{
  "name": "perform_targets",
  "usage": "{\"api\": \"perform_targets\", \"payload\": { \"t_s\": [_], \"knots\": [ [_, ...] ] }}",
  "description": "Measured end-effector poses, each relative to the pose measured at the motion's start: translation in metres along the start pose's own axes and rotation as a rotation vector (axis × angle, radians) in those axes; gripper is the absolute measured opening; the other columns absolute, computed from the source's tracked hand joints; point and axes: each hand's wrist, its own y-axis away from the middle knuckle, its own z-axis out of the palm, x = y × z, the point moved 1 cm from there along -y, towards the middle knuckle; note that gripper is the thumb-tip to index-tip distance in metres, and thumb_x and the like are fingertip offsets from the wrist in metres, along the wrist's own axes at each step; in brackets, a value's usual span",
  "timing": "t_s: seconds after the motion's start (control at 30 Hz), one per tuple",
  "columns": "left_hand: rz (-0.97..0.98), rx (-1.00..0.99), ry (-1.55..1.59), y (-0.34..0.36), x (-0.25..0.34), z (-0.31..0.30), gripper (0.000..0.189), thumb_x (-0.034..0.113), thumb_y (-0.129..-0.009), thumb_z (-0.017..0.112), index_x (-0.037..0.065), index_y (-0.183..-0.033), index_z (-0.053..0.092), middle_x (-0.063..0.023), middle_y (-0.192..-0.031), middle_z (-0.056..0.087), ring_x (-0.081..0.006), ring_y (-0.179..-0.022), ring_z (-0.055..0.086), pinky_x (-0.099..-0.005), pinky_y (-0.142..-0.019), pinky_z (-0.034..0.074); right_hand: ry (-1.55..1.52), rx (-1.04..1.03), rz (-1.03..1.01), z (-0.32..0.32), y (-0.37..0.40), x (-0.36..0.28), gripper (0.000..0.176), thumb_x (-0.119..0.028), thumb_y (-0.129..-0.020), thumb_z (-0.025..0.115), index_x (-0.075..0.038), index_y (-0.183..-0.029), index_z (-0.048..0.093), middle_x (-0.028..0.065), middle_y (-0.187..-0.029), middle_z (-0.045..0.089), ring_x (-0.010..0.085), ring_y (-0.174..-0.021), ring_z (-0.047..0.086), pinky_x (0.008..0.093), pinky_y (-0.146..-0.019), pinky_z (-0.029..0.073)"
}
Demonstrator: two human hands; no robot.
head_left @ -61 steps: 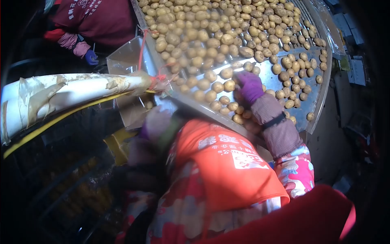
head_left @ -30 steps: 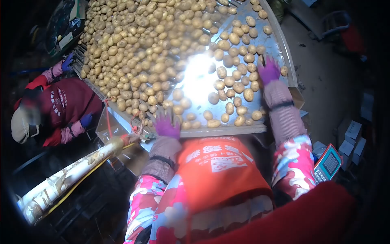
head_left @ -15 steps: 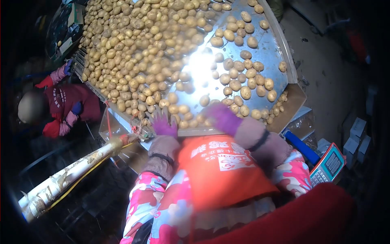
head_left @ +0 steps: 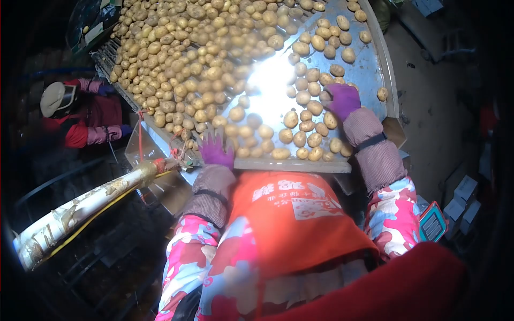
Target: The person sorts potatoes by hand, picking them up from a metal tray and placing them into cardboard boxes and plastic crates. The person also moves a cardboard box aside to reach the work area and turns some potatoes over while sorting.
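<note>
Many potatoes (head_left: 176, 69) cover the metal sorting table (head_left: 369, 59), heaped at the left and loosely scattered at the right. My left hand (head_left: 217, 151), in a purple glove, rests at the near edge with its fingers spread against potatoes. Farther right and forward, my right hand (head_left: 344, 101), also gloved in purple, is cupped with fingers apart against a potato (head_left: 325, 96). Its fingertips are partly hidden among the potatoes. Between the two hands lie several loose potatoes (head_left: 300, 139); glare washes out part of the metal there.
A wooden rim (head_left: 300, 165) borders the table in front of me. At the left, a taped white pole (head_left: 85, 216) slants past a cardboard box (head_left: 168, 195). Another person (head_left: 88, 115) stands by the table's left side. A calculator-like device (head_left: 432, 223) is at my right.
My right hand has moved from the near edge forward and right, among the loose potatoes. Several potatoes there have shifted toward me. My left hand stays nearly in place.
</note>
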Motion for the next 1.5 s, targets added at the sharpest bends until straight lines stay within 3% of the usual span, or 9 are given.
{"api": "perform_targets", "payload": {
  "t_s": [0.47,0.57,0.7,0.93,1.2,1.37,1.43,1.47,1.5],
  "knots": [
    [-0.009,0.172,0.07,0.001,0.012,-0.013,0.058,0.03,-0.088,0.06,0.017,-0.143,0.045,-0.0201,-0.147,0.039,-0.0363,-0.135,0.038,-0.0516,-0.114,0.024,-0.508,0.369,-0.089,-0.043,0.103,-0.098,0.044,-0.008,-0.064,0.082,-0.005,-0.103,0.063,0.0082,-0.101,0.059,0.0204,-0.089,0.06,0.031,-0.072,0.051],
    [-0.167,-0.277,0.805,-0.017,0.071,-0.067,0.064,0.027,-0.086,0.063,0.012,-0.144,0.041,-0.0204,-0.15,0.034,-0.0378,-0.137,0.037,-0.0464,-0.114,0.03,-0.537,0.359,-0.098,-0.039,0.115,-0.106,0.042,-0.01,-0.064,0.083,-0.005,-0.101,0.064,0.0073,-0.099,0.06,0.0184,-0.084,0.06,0.0296,-0.069,0.051],
    [0.238,-0.813,1.336,-0.02,0.14,-0.138,0.051,0.031,-0.096,0.053,0.01,-0.141,0.043,-0.0153,-0.133,0.049,-0.0277,-0.118,0.052,-0.0394,-0.099,0.044,-0.542,0.292,-0.138,-0.027,0.128,-0.13,0.042,-0.014,-0.064,0.084,-0.004,-0.101,0.065,0.0073,-0.097,0.061,0.0168,-0.079,0.059,0.0284,-0.066,0.049],
    [-0.395,-1.375,2.285,0.004,0.157,0.01,0.057,0.051,-0.102,0.039,0.007,-0.137,0.046,-0.0131,-0.113,0.062,-0.016,-0.083,0.065,-0.0278,-0.068,0.054,-1.003,0.131,0.204,-0.018,0.17,-0.078,0.03,-0.015,-0.078,0.074,-0.005,-0.105,0.067,0.0082,-0.1,0.066,0.0181,-0.083,0.063,0.0292,-0.071,0.051],
    [-0.242,-0.626,1.915,0.018,0.15,0.018,0.043,0.039,-0.099,0.047,0.002,-0.12,0.054,-0.0121,-0.107,0.064,-0.0232,-0.091,0.063,-0.0347,-0.084,0.052,-0.026,0.247,-0.003,0.045,0.211,-0.058,0.017,-0.019,-0.081,0.066,-0.008,-0.095,0.068,0.0143,-0.091,0.065,0.0332,-0.086,0.063,0.0416,-0.077,0.05],
    [0.206,-0.085,0.955,0.018,0.105,0.0,0.03,0.025,-0.096,0.057,0.001,-0.115,0.055,-0.0077,-0.101,0.063,-0.0196,-0.087,0.063,-0.031,-0.08,0.053,-0.231,0.184,-0.121,0.09,0.147,-0.05,0.017,-0.019,-0.081,0.064,-0.01,-0.094,0.067,0.0149,-0.095,0.063,0.0345,-0.089,0.061,0.046,-0.08,0.049],
    [0.124,-0.099,0.923,0.014,0.079,0.006,0.029,0.022,-0.095,0.059,0.001,-0.115,0.054,-0.0073,-0.1,0.062,-0.0184,-0.086,0.062,-0.0292,-0.079,0.053,-0.352,0.096,-0.113,0.054,0.095,-0.057,0.021,-0.019,-0.083,0.063,-0.011,-0.102,0.067,0.0168,-0.105,0.062,0.034,-0.095,0.062,0.0419,-0.083,0.051],
    [-0.018,-0.236,1.006,0.008,0.064,0.004,0.029,0.022,-0.095,0.059,0.001,-0.114,0.054,-0.0076,-0.099,0.061,-0.0182,-0.087,0.062,-0.0288,-0.079,0.053,-0.69,-0.167,0.277,0.01,0.078,-0.073,0.026,-0.017,-0.086,0.06,-0.01,-0.11,0.066,0.0156,-0.11,0.062,0.0303,-0.099,0.062,0.0378,-0.086,0.051],
    [-0.168,-0.315,1.261,0.007,0.064,-0.009,0.033,0.024,-0.096,0.057,0.001,-0.119,0.052,-0.0082,-0.101,0.061,-0.0187,-0.089,0.061,-0.0294,-0.08,0.053,-0.552,-0.099,0.05,0.01,0.057,-0.048,0.026,-0.015,-0.088,0.056,-0.007,-0.112,0.064,0.0145,-0.112,0.062,0.0264,-0.1,0.062,0.0348,-0.085,0.051]
  ]
}}
